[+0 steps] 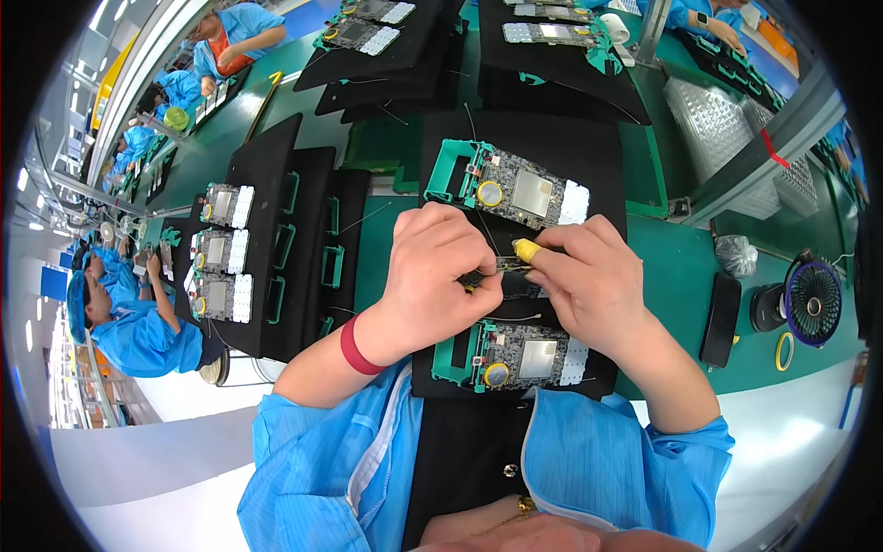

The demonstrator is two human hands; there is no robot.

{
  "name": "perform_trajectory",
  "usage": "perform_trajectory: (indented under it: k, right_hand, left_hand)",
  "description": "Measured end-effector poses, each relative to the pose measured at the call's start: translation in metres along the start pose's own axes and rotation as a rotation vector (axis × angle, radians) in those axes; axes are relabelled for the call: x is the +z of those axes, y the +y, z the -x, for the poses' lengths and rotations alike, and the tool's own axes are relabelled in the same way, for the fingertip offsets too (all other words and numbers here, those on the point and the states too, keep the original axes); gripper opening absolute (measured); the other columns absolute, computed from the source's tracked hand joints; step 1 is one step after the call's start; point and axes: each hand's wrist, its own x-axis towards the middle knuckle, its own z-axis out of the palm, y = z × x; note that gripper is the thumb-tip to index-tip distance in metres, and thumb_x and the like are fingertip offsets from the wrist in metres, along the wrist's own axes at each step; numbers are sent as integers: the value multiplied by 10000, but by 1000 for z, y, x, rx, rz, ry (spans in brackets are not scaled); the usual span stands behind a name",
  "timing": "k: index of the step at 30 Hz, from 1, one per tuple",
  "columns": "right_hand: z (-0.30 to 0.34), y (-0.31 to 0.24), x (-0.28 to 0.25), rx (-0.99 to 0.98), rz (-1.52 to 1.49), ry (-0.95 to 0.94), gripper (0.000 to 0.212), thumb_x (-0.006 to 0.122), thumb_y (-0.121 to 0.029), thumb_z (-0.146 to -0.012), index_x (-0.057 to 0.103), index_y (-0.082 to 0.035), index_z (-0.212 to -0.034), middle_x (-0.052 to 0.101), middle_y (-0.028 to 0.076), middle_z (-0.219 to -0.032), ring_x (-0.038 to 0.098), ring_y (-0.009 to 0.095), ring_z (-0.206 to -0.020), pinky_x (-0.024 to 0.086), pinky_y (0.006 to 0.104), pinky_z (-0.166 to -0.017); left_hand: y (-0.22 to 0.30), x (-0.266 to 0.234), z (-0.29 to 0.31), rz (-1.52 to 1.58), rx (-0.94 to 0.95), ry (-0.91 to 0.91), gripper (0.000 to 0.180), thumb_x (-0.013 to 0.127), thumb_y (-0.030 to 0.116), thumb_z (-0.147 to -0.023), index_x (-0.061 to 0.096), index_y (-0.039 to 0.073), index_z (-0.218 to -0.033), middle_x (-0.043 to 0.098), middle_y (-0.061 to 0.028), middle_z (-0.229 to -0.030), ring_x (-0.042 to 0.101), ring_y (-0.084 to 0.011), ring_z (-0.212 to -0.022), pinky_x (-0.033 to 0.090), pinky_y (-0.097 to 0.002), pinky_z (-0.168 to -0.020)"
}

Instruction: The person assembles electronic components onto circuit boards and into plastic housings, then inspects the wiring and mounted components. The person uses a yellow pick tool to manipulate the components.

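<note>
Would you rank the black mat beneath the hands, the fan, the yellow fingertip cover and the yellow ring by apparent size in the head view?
Black mat
Fan
Yellow fingertip cover and yellow ring: too alike to rank

bright light renders the right hand [593,281] clearly, glare whitens the floor [791,437] below right of its grip, and fisheye distortion curves the table [676,299] beside it.

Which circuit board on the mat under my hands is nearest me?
The near circuit board, on your side of your left hand and right hand; the far board lies beyond them.
</note>
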Motion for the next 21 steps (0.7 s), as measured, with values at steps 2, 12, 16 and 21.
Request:
perform_trajectory:
  k: [2, 12, 16, 21]
  right_hand:
    - [-1, 0, 0, -6, -2, 5, 242, 801, -90, -649, 709, -104, -872, 635, 13, -913, 563, 200, -750, 483, 298, -623]
    - [-6, -5, 10, 157, -131, -78, 146, 780, -93, -682, 706, -98, -808, 622, 13, -778, 572, 215, -747, 482, 319, -619]
    - [-8, -12, 14, 170, -89, -90, 120, 763, -94, -701, 691, -98, -797, 567, 28, -706, 575, 229, -736, 479, 336, -631]
    - [-11, -2, 3, 157, -69, 46, 209, 794, -137, -687, 697, -99, -868, 643, 23, -846, 597, 243, -759, 493, 334, -639]
  left_hand:
    - [0, 0, 0, -1, -10, 0, 223, 728, 31, -551, 553, 138, -638, 575, 19, -700, 578, -206, -815, 390, -355, -760]
    - [0, 2, 6, 10, -47, -26, 232, 715, 14, -546, 537, 133, -637, 569, 14, -697, 566, -211, -795, 386, -354, -754]
    - [-8, -7, 10, 41, -24, -63, 218, 744, 24, -576, 602, 124, -707, 602, 8, -745, 581, -225, -873, 399, -362, -787]
    - [-24, -24, 13, 120, -18, -146, 415, 709, 51, -692, 625, 54, -1098, 597, -153, -1170, 521, -344, -1113, 403, -437, -954]
